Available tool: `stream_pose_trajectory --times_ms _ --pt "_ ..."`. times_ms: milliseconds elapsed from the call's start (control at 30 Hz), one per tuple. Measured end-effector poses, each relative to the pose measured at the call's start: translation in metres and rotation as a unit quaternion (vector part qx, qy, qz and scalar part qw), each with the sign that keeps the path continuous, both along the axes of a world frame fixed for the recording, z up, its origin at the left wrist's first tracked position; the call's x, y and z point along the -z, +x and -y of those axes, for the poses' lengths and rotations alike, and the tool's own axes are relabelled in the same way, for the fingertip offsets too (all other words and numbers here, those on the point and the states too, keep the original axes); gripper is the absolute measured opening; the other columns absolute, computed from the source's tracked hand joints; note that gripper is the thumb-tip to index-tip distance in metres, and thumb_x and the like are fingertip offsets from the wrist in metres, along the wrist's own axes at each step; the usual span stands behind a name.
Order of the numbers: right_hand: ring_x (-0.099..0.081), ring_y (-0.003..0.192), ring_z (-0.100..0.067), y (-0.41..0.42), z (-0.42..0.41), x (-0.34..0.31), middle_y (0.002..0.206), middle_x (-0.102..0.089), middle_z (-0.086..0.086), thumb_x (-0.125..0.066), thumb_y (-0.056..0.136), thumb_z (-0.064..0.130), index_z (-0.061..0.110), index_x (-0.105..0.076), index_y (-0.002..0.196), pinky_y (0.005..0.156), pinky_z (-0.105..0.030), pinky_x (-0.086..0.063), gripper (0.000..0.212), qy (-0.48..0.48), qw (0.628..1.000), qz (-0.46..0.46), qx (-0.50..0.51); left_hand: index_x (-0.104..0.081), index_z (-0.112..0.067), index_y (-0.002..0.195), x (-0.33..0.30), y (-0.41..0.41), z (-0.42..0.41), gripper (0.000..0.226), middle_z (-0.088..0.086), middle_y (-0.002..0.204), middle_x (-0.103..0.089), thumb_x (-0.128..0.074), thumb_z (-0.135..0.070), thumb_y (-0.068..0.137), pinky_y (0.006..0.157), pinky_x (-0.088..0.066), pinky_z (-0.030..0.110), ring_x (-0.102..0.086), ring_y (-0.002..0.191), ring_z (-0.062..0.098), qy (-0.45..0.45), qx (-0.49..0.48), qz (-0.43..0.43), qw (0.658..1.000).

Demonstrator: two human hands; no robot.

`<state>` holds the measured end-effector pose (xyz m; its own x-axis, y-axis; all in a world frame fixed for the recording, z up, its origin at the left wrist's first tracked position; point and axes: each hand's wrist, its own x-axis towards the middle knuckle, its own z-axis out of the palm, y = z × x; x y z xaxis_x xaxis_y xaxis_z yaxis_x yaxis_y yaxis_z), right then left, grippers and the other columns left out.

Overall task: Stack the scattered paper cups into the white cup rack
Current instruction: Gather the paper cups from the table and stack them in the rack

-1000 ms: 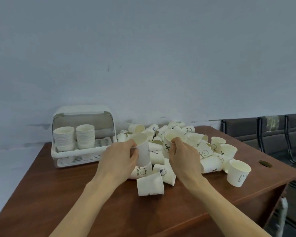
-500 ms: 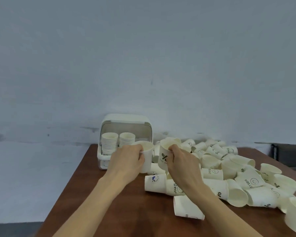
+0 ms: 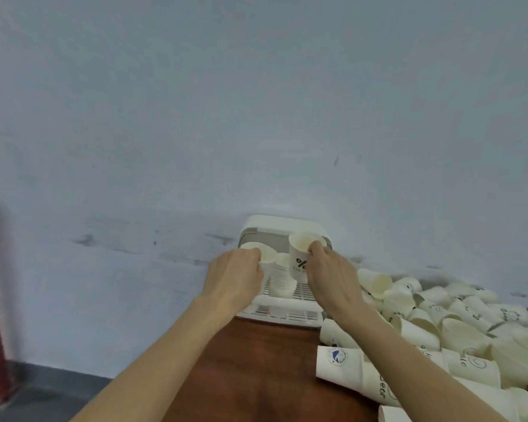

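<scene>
Brown wood of the tabletop [image 3: 256, 376] sits nearest us, and spilled over its right side is the heap of loose cups [image 3: 457, 324], most lying on their sides, a few with printed logos, so there's plenty left to do. Past that, both our arms reach out to the white cup rack [image 3: 282, 222] against the far wall.

Our left hand [image 3: 235, 278] has its fingers curled round a plain cup [image 3: 264, 257], held upright over the left part of the rack. Our right hand [image 3: 329, 275] grips the percent-sign cup [image 3: 301, 254] by its rim and side, mouth up, a bit higher and just right of the stack of cups [image 3: 282, 278] already standing on the rack's slatted floor. Whether there's a second stack hidden behind the left hand, we can't tell.

So we'd say we're at the drop-in step: two cups carried over, neither nested yet. Next move looks like lining each cup's base straight over an open mouth below and lowering it without tilting, since paper cups like these probably jam or tip the stack if they go in crooked. Then let go and head back to the heap.
</scene>
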<state>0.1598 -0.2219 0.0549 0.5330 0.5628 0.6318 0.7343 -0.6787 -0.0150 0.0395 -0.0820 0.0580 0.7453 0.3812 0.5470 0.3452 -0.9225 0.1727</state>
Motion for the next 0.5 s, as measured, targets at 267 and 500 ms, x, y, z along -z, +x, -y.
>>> stream_pose_trajectory --times_ms 267,500 --pt "-0.042 0.063 -0.025 0.039 -0.050 -0.004 0.079 -0.056 -0.003 -0.040 0.086 -0.003 0.011 -0.042 0.094 0.055 -0.035 -0.042 0.016 0.007 0.999 -0.035 0.015 -0.050 -0.018 0.089 -0.016 0.036 -0.036 0.018 0.004 0.093 -0.063 -0.035 -0.020 0.098 0.063 -0.040 0.034 -0.060 0.084 0.030 0.043 -0.015 0.048 0.998" --pt "-0.043 0.068 -0.028 0.062 -0.063 0.014 0.082 -0.053 -0.010 -0.040 0.085 -0.003 0.010 -0.043 0.095 0.052 -0.033 -0.030 0.016 -0.081 0.993 -0.079 0.021 -0.051 -0.015 0.100 -0.012 0.069 -0.053 0.016 0.005 0.099 -0.062 -0.035 -0.018 0.098 0.060 -0.035 0.034 -0.060 0.086 0.031 0.058 -0.030 0.049 0.997"
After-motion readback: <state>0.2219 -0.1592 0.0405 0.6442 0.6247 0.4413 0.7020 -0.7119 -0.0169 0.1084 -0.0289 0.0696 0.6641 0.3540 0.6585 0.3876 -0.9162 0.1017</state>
